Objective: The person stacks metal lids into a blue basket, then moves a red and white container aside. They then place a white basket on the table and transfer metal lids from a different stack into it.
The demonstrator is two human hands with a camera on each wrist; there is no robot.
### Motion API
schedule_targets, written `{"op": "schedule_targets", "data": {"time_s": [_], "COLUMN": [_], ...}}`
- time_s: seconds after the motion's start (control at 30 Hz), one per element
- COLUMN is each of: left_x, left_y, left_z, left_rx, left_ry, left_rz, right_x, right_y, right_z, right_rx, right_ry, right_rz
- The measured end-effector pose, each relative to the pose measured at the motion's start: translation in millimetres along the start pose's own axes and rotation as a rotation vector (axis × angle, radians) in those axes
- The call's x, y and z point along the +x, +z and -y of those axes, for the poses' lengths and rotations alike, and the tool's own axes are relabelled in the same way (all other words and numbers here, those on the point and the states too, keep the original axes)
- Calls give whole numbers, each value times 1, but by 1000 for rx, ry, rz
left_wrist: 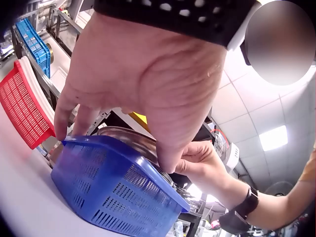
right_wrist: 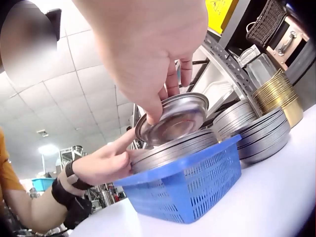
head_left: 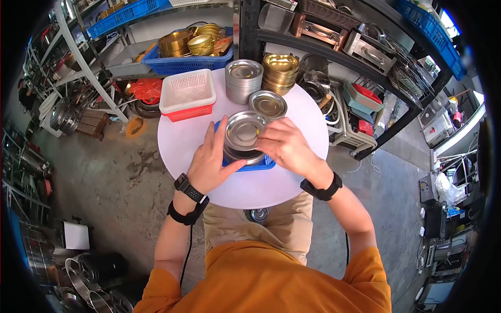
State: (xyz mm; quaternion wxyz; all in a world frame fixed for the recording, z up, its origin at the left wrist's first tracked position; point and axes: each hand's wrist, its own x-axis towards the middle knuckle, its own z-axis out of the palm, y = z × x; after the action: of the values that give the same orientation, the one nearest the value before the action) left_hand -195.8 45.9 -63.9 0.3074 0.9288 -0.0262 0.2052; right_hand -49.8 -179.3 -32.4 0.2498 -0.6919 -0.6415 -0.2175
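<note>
My right hand pinches the rim of a shallow steel plate, which is tilted over a stack of similar plates. That stack sits in a blue perforated basket on the round table. With fingers extended, my left hand spans the basket's left side. In the left wrist view its fingertips are at the basket rim and its thumb lies by the plates. Behind the basket stand a shorter stack of steel plates and a taller one.
Gold-coloured dishes are stacked at the back of the white table. A white basket nested in a red one stands at the back left. Shelving with metalware is behind, and a blue crate holds gold pans.
</note>
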Motion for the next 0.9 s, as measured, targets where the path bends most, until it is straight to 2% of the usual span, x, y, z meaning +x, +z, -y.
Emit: {"op": "schedule_targets", "data": {"time_s": [0.07,0.13,0.23,0.3,0.33,0.4,0.53,0.6,0.9], "left_x": [-2,-4,-6,-6,-6,-5,-4,-4,-5], "left_y": [0,5,7,7,8,8,8,7,6], "left_z": [0,7,13,12,11,10,11,9,8], "left_rx": [32,137,163,158,155,147,128,136,147], "left_ry": [14,84,95,86,77,69,46,42,32], "left_rz": [15,45,45,42,39,41,48,48,47], "right_x": [-4,-5,-2,-3,-6,-13,-13,-12,-10], "right_y": [3,5,2,5,11,24,24,22,23], "right_z": [5,6,-3,-21,-34,-63,-82,-86,-90], "right_rx": [38,65,156,143,143,-3,-173,-206,-288], "right_ry": [-20,-6,-8,177,177,416,435,403,310], "right_rz": [113,113,75,10,10,-30,85,240,256]}}
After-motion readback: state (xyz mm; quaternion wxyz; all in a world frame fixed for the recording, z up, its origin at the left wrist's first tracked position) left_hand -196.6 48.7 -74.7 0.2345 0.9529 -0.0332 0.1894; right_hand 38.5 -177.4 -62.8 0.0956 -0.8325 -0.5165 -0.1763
